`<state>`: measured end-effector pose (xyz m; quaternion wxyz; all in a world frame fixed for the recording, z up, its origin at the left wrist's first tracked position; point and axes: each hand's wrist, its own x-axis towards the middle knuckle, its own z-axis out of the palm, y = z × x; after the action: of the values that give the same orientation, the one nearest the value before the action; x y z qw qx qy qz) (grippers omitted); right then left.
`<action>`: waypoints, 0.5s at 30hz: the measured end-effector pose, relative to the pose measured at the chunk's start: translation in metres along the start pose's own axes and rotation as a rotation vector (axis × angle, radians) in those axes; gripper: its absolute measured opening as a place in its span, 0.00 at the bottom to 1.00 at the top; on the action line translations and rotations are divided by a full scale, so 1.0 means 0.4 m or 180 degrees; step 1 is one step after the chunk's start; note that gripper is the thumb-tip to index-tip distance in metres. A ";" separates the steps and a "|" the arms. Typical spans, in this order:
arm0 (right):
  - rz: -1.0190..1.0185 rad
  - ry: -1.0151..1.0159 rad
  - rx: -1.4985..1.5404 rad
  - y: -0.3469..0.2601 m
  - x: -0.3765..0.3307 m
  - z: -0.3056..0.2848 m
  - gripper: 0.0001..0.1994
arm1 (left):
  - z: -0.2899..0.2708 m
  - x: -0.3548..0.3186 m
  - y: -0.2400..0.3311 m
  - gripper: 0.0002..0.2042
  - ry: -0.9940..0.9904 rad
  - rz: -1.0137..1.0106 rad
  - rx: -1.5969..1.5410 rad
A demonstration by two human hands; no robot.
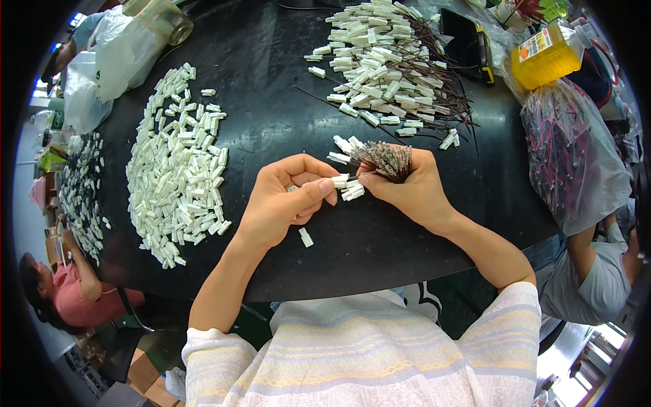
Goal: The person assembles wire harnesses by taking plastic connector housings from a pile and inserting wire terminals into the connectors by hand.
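My left hand (285, 197) is closed, with a small white plastic connector housing (340, 180) pinched between thumb and fingertips. My right hand (410, 186) is wrapped round a bundle of thin dark wires (388, 160), whose many bare-looking ends fan out above the fist. Several white housings (352, 190) stick out beside my right thumb, close to my left fingertips. Both hands meet over the black table; whether the left housing is on a wire is hidden. One loose housing (306, 237) lies below my left hand.
A large heap of white housings (178, 169) spreads at left. Far right lies a pile of housings with brown wires (386, 64), near a phone (459, 42) and yellow-black cutter (485, 55). A yellow liquid bottle (548, 54) and bagged wires (573, 152) line the right edge. Co-workers sit at both sides.
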<state>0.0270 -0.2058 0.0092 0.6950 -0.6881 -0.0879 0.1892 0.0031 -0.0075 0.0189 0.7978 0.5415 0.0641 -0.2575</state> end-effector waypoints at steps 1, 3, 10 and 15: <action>-0.0035 -0.0023 -0.0036 -0.003 0.000 0.001 0.04 | 0.002 0.001 -0.002 0.06 -0.0020 0.0034 -0.0048; -0.0070 -0.0043 -0.0075 -0.001 0.000 -0.001 0.02 | 0.001 0.003 -0.010 0.06 -0.0002 0.0046 -0.0004; -0.0808 -0.0330 -0.0572 0.031 0.011 -0.014 0.03 | 0.003 0.009 -0.021 0.06 0.0014 0.0177 0.0210; -0.0341 -0.0126 -0.0287 0.022 0.008 0.000 0.03 | -0.005 0.010 0.004 0.09 -0.0023 -0.0051 -0.0444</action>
<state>0.0289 -0.2047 0.0002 0.6706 -0.7091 -0.1467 0.1612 0.0076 -0.0063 0.0180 0.8317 0.4831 0.0834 -0.2608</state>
